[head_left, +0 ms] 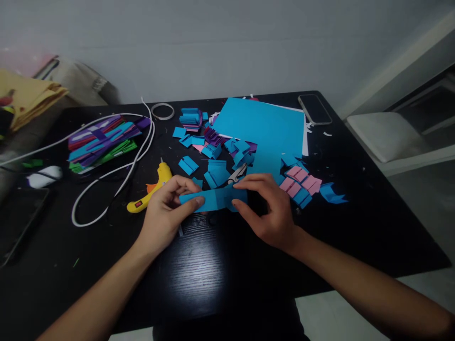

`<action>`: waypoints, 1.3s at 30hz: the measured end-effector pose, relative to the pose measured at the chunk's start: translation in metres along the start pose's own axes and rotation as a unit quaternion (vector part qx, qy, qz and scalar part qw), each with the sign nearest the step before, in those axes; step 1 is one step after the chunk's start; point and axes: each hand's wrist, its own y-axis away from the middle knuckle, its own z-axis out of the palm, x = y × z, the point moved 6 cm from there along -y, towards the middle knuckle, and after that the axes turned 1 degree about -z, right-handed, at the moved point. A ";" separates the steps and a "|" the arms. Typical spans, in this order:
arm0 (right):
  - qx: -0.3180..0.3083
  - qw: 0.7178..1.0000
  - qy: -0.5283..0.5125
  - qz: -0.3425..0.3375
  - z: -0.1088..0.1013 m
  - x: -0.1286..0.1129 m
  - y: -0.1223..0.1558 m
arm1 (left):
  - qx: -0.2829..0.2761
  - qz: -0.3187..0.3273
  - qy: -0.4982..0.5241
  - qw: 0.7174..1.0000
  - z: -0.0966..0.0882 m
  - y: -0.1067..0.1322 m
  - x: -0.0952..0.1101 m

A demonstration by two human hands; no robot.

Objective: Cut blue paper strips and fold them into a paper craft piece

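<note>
Between my two hands is a blue paper strip (209, 201), creased across its middle and bent upward at the right part. My left hand (172, 201) pinches its left end, thumb on top and fingers behind. At the other end, my right hand (270, 206) grips the strip between thumb and fingers. Just behind the strip lie scissors (237, 173), partly hidden, and folded blue paper pieces (216, 174). A yellow glue gun (156, 187) rests left of my left hand.
Blue sheets (263, 124) lie at the back, near a phone (314, 109). Pink and blue folded pieces (300, 182) sit right. Leftward are bundled coloured strips (103, 139), a looping white cable (76, 206) and a tape ring (162, 111). The black table's (359, 237) right edge slants toward me.
</note>
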 end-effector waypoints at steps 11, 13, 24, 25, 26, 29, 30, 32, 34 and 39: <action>-0.063 0.981 -0.127 0.129 0.016 0.010 0.013 | -0.008 0.116 -0.051 0.992 0.022 0.016 0.025; -0.055 0.979 -0.141 0.137 0.015 0.009 0.014 | -0.005 0.138 -0.061 0.989 0.022 0.020 0.028; -0.040 0.940 -0.261 0.216 0.020 0.014 0.017 | -0.024 0.234 -0.168 0.957 0.030 0.029 0.029; -0.039 0.940 -0.256 0.223 0.020 0.015 0.016 | -0.022 0.238 -0.184 0.953 0.030 0.029 0.028; -0.039 0.940 -0.251 0.228 0.019 0.015 0.015 | -0.020 0.238 -0.195 0.951 0.029 0.028 0.027; -0.045 0.944 -0.234 0.230 0.018 0.015 0.011 | -0.018 0.231 -0.207 0.950 0.028 0.027 0.025; -0.044 0.945 -0.230 0.228 0.017 0.015 0.010 | -0.019 0.229 -0.210 0.950 0.028 0.027 0.024; -0.042 0.946 -0.226 0.227 0.016 0.016 0.008 | -0.022 0.222 -0.217 0.950 0.028 0.027 0.023; -0.036 0.943 -0.232 0.234 0.017 0.019 0.008 | -0.029 0.211 -0.232 0.949 0.029 0.027 0.021; -0.005 0.925 -0.277 0.261 0.019 0.032 0.010 | -0.054 0.206 -0.271 0.939 0.030 0.025 0.018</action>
